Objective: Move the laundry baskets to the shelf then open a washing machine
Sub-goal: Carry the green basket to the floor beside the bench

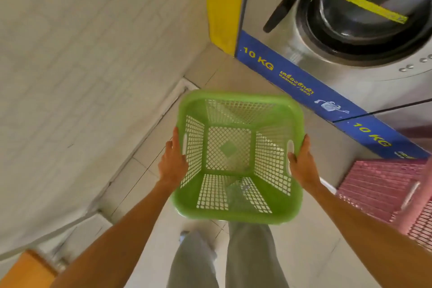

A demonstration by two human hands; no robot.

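Note:
I hold an empty green laundry basket [238, 154] above the floor, in front of my legs. My left hand [173, 161] grips its left rim beside the handle slot, and my right hand [301, 163] grips the right rim at the other slot. A pink laundry basket [385, 189] stands on the floor to the right. A steel washing machine [350, 30] fills the upper right; its round door is closed, with a black handle [280, 10] on the door's left side.
A pale tiled wall [81, 54] runs along the left. A yellow panel [222, 2] stands beside the washer. Blue "10 KG" strips [292, 77] run along the machines' bases. An orange object [25, 271] sits at the bottom left corner.

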